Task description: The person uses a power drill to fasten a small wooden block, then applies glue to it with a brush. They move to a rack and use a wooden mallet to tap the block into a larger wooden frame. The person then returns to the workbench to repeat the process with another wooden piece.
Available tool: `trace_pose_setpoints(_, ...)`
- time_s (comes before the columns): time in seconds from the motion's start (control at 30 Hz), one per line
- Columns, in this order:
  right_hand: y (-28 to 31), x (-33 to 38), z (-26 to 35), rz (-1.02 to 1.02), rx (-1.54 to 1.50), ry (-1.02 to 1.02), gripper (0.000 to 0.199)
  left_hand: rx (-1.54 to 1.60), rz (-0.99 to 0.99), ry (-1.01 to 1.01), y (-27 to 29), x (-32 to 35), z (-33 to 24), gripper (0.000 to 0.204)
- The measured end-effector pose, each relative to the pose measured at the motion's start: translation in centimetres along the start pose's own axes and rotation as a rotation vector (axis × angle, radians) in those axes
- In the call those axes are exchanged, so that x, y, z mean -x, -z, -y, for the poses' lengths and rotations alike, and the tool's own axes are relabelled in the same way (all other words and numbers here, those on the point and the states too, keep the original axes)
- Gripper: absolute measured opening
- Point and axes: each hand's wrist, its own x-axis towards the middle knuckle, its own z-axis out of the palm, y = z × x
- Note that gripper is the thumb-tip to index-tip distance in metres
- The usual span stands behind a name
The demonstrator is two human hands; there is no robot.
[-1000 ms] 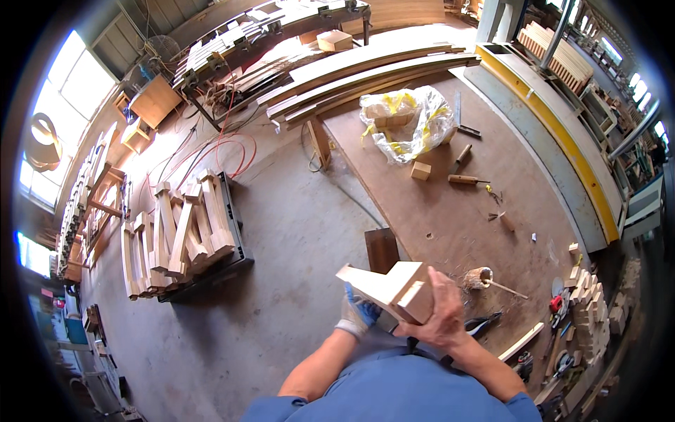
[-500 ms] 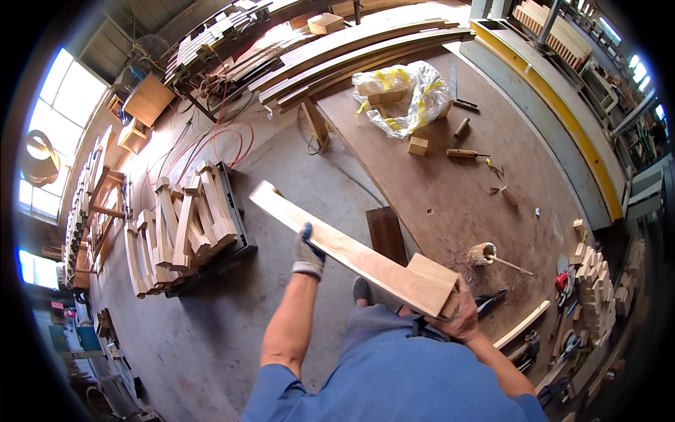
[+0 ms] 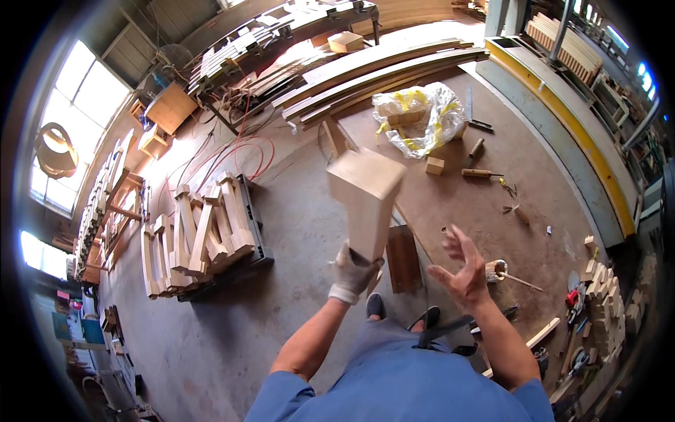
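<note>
A pale wooden plank (image 3: 367,204) stands nearly end-on toward the camera, blurred by motion. My left hand (image 3: 351,273), in a white work glove, grips its lower end. My right hand (image 3: 463,271) is bare and hangs just right of the plank with its fingers spread, holding nothing and not touching the wood. Below the plank a short dark brown board (image 3: 403,257) lies on the concrete floor by my feet.
A black pallet (image 3: 252,243) stacked with curved wooden pieces sits at left. Long planks (image 3: 380,70) lie at the back. On the brown floor sheet (image 3: 464,204) are a plastic bag (image 3: 415,116), a small block (image 3: 434,165), a chisel (image 3: 479,172) and a mallet (image 3: 503,273).
The plank has swung from lying flat across my body to pointing up toward the camera. My right hand has let go of its end and opened.
</note>
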Motion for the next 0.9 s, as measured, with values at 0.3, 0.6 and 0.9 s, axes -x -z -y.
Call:
trace_pose_setpoints(0.3,-1.0,-4.2,5.8,0.059,-0.321,-0.211,0.104,-0.046,0.215,0.047,-4.6,5.8,2.1,0.071)
trace_pose_setpoints(0.6,-5.7,1.1,2.2,0.05,-0.027,-0.119,0.089,0.761,0.425,0.423,-0.2,1.3,3.4,0.044)
trace_pose_setpoints(0.9,-4.9,1.6,-2.4,0.245,0.005,-0.012,0.09,0.769,0.809,0.555,-1.2,-2.4,-2.1,0.062)
